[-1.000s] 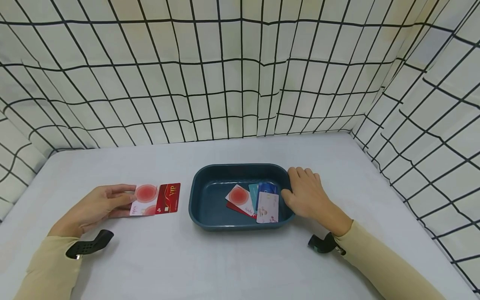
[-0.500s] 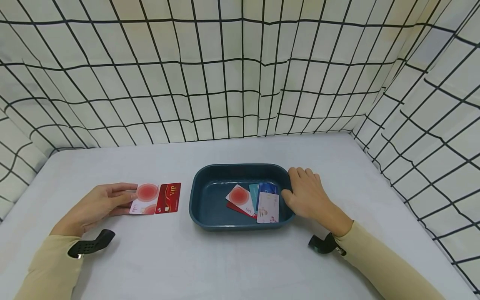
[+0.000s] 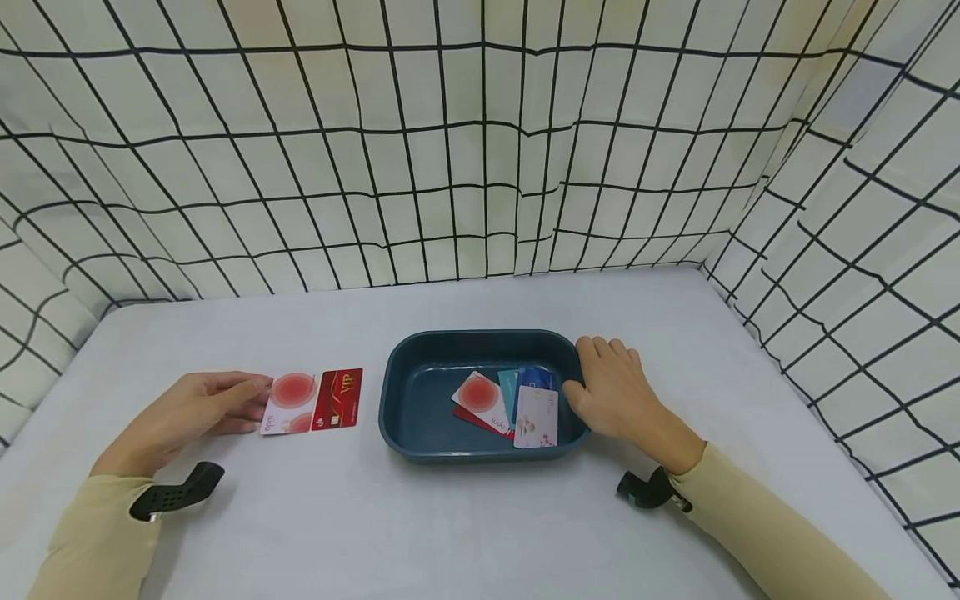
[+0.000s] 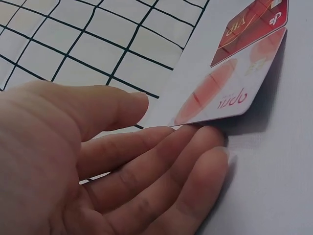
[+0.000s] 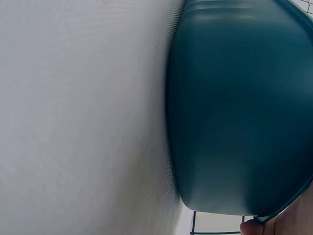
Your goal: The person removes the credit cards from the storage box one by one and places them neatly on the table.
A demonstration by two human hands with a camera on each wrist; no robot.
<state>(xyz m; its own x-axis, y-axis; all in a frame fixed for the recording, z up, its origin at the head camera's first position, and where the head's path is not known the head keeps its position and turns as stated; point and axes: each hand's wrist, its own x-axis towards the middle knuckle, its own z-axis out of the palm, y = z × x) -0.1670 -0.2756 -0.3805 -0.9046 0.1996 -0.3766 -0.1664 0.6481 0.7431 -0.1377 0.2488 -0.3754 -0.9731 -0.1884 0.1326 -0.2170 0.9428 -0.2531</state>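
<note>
Loosely spread, the left hand (image 3: 197, 410) has its thumb lifted clear of a white card with pink circles (image 3: 283, 407), whose near edge meets its fingertips. Just beyond that card, farther from the same hand, is a red VIP card (image 3: 337, 399). The right hand (image 3: 617, 387) grips the rim of a dark teal tray (image 3: 420, 417); several overlapping cards (image 3: 536, 417) lie inside, left of that hand.

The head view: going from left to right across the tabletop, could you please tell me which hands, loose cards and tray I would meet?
Left hand, white card with red circles, red VIP card, dark teal tray, right hand.
</note>
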